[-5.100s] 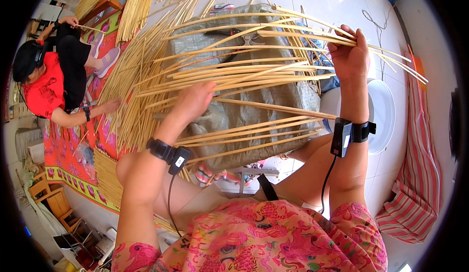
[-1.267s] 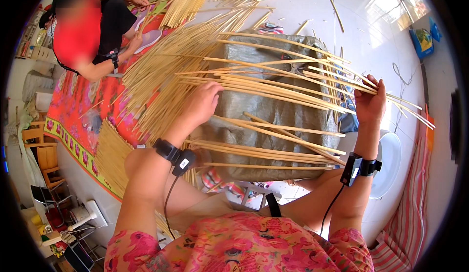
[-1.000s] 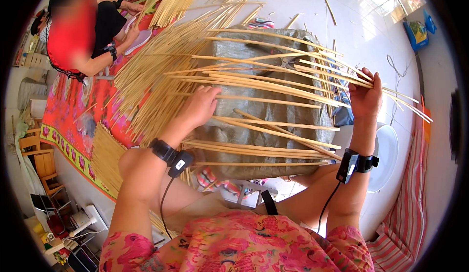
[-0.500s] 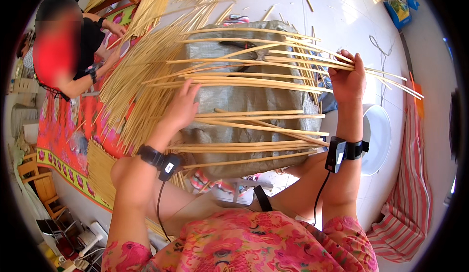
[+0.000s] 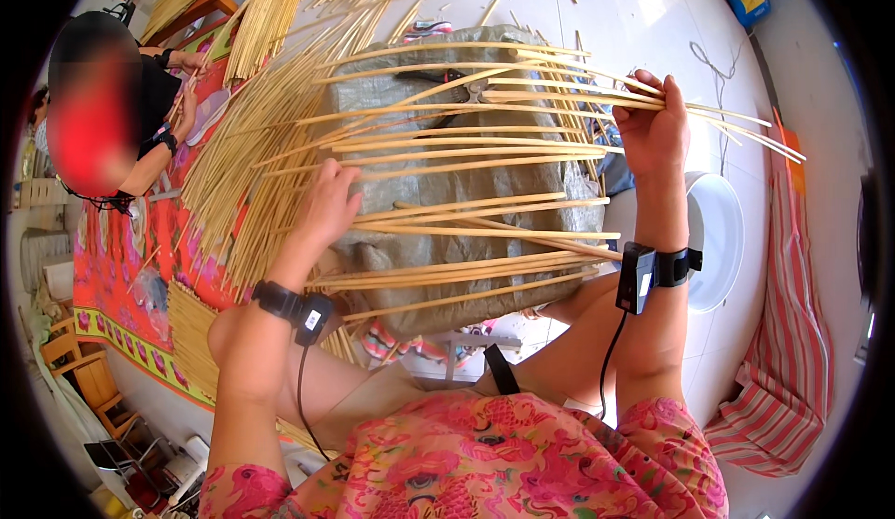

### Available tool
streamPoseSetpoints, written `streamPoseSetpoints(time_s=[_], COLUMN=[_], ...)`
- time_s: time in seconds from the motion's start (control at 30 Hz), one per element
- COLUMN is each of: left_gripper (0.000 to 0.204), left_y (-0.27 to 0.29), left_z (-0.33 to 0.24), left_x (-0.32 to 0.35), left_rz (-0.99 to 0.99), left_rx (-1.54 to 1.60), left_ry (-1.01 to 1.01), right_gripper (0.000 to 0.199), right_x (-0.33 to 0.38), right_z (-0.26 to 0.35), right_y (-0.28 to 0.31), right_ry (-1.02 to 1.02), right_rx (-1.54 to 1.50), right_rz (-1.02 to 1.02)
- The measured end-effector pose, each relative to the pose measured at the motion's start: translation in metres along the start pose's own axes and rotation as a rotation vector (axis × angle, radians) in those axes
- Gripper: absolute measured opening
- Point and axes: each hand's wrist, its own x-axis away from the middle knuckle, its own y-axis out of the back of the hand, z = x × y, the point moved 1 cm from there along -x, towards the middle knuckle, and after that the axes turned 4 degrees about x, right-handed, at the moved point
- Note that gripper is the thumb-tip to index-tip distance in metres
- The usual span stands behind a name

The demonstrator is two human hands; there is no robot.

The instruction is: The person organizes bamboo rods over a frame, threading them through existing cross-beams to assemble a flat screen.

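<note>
Several long, straw-coloured stalks [image 5: 485, 233] lie crosswise over a grey-green woven sheet [image 5: 438, 272], which covers a low block in front of me. At the left of these stalks, my left hand [image 5: 328, 200] has its fingers curled over one stalk [image 5: 466, 166] near the large heap. My right hand [image 5: 655, 127], raised at the right edge of the sheet, is closed around a few stalks, whose thin ends stick out past it to the right. Black-handled pliers [image 5: 474, 92] rest on the sheet's far part, partly under the stalks.
A large heap of stalks [image 5: 247, 169] spreads at the left. Beyond it, a co-worker [image 5: 98, 118] sits by a red patterned mat [image 5: 121, 258]. A white bucket [image 5: 716, 244] stands right of my forearm, beside a striped cloth [image 5: 778, 379]. Stalk bundles [image 5: 264, 25] lie at the far left.
My left hand's fingers have curled in from a more stretched pose. My right hand keeps its hold on the stalks. The view has shifted slightly, and the co-worker's hands have moved.
</note>
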Motion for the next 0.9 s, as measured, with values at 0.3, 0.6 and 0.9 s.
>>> streamPoseSetpoints(time_s=[0.3, 0.6, 0.9], left_gripper=[0.023, 0.016, 0.013], left_y=[-0.001, -0.002, 0.0], left_z=[-0.019, -0.003, -0.026], left_x=[0.001, 0.007, -0.005], left_rz=[0.202, 0.325, 0.016], left_rx=[0.069, 0.088, 0.219], left_ry=[-0.165, -0.067, -0.157], right_gripper=[0.035, 0.036, 0.036], right_x=[-0.002, -0.002, -0.002], right_z=[0.0, 0.0, -0.002], right_y=[0.004, 0.003, 0.001], right_ry=[-0.005, -0.008, -0.007], right_rx=[0.005, 0.009, 0.015], right_rz=[-0.005, 0.001, -0.02])
